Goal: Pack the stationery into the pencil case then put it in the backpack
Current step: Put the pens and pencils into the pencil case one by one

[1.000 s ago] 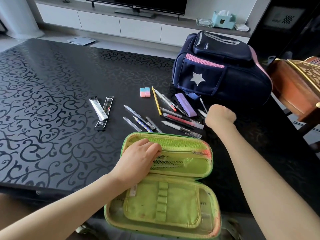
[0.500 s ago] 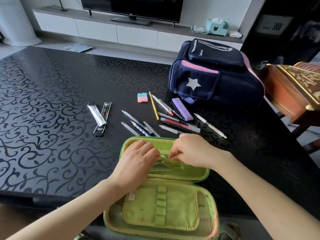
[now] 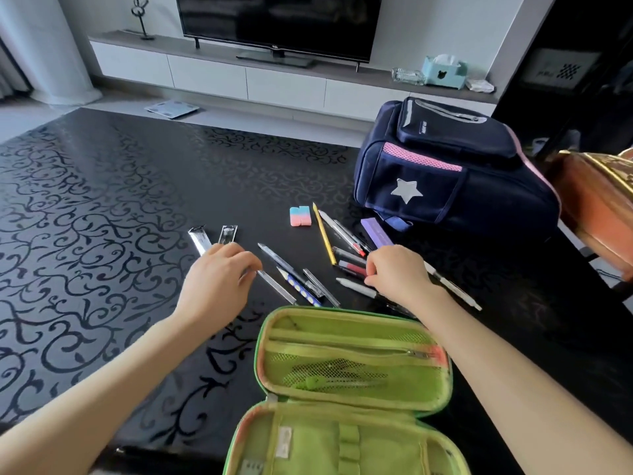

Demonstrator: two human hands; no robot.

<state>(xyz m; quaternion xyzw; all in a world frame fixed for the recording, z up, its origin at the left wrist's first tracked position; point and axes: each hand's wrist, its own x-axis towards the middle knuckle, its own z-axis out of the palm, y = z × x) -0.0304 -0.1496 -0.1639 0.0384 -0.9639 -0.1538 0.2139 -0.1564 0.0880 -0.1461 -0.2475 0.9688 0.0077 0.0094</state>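
The right hand, fingers curled, seems to pinch the white pen, whose axis runs ten to four o'clock. The left hand hovers half-closed, grip unclear. The pencil case lies open at six o'clock.

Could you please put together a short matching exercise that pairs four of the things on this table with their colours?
Things:
1. pencil case
2. backpack
3. eraser
4. long thin pencil beside the eraser

Colours:
A. navy with pink mesh trim and a silver star
B. yellow
C. lime green inside
D. pink and blue

Pairs: 1-C, 2-A, 3-D, 4-B
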